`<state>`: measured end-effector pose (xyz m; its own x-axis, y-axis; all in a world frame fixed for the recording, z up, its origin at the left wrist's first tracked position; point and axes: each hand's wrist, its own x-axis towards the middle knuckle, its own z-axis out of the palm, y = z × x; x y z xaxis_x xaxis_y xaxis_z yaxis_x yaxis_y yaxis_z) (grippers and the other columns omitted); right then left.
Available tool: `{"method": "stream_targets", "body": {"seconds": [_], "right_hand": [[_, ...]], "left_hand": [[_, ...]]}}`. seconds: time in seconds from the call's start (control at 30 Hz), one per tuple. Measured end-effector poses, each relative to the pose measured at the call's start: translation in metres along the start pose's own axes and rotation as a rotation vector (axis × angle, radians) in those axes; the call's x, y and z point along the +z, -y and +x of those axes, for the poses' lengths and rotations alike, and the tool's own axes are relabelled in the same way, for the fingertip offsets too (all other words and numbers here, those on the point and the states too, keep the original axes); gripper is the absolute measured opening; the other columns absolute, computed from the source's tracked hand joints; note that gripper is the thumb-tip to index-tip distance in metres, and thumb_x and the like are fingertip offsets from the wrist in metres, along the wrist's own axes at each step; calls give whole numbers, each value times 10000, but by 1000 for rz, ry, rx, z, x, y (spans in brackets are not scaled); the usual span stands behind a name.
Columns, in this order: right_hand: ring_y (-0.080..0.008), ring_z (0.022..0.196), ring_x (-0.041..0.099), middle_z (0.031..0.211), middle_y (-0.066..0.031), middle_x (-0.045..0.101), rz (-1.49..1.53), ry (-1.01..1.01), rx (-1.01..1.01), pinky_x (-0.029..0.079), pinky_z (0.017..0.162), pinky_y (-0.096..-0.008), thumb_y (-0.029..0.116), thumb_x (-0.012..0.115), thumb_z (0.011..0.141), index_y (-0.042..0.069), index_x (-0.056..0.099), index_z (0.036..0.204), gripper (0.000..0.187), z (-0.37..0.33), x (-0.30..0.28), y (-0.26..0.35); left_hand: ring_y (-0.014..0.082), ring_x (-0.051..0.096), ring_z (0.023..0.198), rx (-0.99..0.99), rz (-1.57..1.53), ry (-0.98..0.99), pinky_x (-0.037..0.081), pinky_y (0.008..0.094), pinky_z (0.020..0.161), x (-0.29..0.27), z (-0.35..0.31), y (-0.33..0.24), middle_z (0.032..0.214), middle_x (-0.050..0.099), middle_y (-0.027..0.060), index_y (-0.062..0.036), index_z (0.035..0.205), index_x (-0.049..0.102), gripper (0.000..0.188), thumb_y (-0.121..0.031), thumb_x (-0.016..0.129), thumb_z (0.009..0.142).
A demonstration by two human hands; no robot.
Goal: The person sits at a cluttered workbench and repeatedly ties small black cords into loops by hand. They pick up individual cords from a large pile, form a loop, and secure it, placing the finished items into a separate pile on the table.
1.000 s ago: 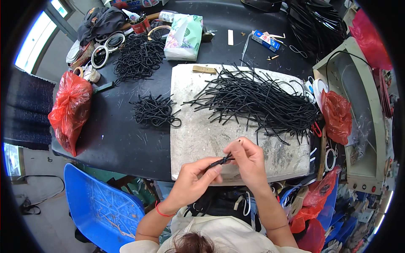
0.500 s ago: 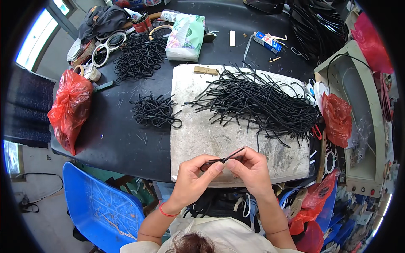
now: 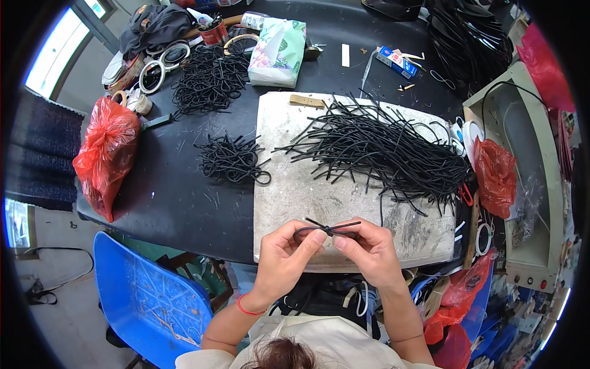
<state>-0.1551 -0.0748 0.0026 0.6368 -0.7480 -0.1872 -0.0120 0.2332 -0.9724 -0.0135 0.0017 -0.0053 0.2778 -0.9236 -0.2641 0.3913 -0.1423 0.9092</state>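
Between both hands, over the near edge of a stained white board (image 3: 289,203), is a short black cord (image 3: 329,230) with a crossing or knot at its middle and two ends sticking up. My left hand (image 3: 287,253) pinches its left side between thumb and forefinger; a red string circles that wrist. My right hand (image 3: 369,251) pinches the right side close by. Beyond them a big heap of straight black cord pieces (image 3: 387,154) lies across the board. Left of it, partly on the board's edge, rests a small pile of looped cords (image 3: 230,158).
Farther back lies a larger pile of looped black cords (image 3: 206,80) beside a green tissue pack (image 3: 278,52). A red plastic bag (image 3: 107,154) stands at the table's left. A blue plastic chair (image 3: 147,295) is below left; a metal cabinet frame (image 3: 522,178) stands right.
The cord's ends have shifted in my fingers: one now points up left and one right, with the crossing more visible. The whole view has moved slightly.
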Motion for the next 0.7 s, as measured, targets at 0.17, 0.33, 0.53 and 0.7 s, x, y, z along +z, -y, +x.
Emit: {"method": "stream_targets", "body": {"seconds": [0.17, 0.33, 0.53, 0.7], "right_hand": [[-49, 773, 522, 882, -28, 582, 93, -12, 109, 421, 690, -190, 62, 564, 839, -22, 577, 989, 173, -2, 2, 0], [-44, 729, 509, 871, -17, 560, 383, -131, 135, 422, 654, -189, 78, 559, 848, -8, 542, 1041, 212, -3, 22, -7], [-101, 779, 532, 891, -38, 563, 27, -226, -116, 420, 705, -215, 99, 558, 852, -16, 550, 1005, 191, -9, -1, 0], [-104, 808, 539, 889, -61, 576, -65, -87, -209, 428, 742, -231, 86, 565, 848, -28, 572, 932, 143, 15, 7, 11]], "left_hand": [[54, 528, 763, 73, -48, -56, 433, 200, 675, 2, 1, 4, 815, 588, 25, 31, 912, 575, 146, -99, 582, 847], [74, 546, 819, 64, -202, -22, 445, 224, 738, 13, 12, -3, 895, 611, 53, 30, 1032, 571, 215, -100, 552, 862], [75, 539, 744, -56, -180, 107, 437, 217, 682, -6, 18, -18, 837, 610, 33, 21, 990, 594, 188, -102, 547, 856], [50, 517, 722, -95, -109, 208, 413, 194, 659, 1, 13, -19, 791, 593, 6, 15, 915, 612, 143, -99, 563, 844]]}}
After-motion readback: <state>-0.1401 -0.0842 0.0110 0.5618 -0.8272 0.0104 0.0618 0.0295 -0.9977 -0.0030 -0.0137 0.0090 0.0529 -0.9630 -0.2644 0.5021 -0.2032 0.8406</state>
